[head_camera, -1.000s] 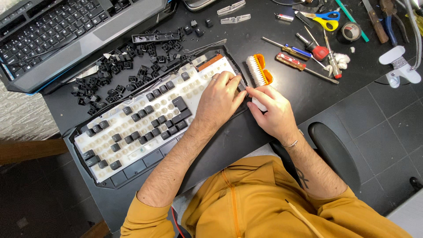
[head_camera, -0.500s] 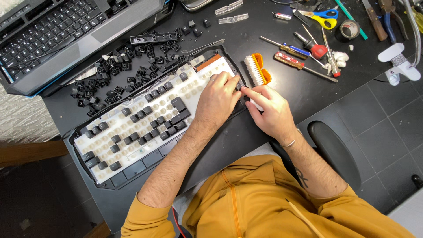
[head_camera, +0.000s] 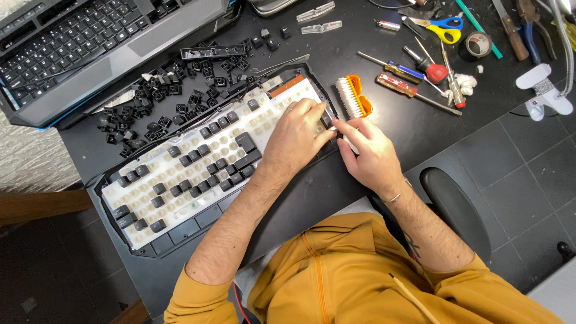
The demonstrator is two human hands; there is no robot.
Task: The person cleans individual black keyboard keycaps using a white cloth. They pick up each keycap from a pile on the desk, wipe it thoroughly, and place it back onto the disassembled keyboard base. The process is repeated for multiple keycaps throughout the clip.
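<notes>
Now, compared with the two earlier frames, I note little change: both hands stay at the right end of the white keyboard plate with scattered black keycaps (head_camera: 198, 174), which lies tilted across the black desk (head_camera: 420, 126). The left hand (head_camera: 297, 135) rests flat on the plate's upper right corner, fingers curled over the edge, and has shifted only slightly. The right hand (head_camera: 369, 153) pinches a thin pale tool; I cannot tell what it is, since the fingers cover most of it. The work looks to be ongoing at that one corner. The loose black keycaps (head_camera: 162, 96) sit heaped just beyond the plate, and the orange-handled white-bristle brush (head_camera: 354, 96) lies just beside the hands. The contact point between tool and plate is hidden by both hands.
</notes>
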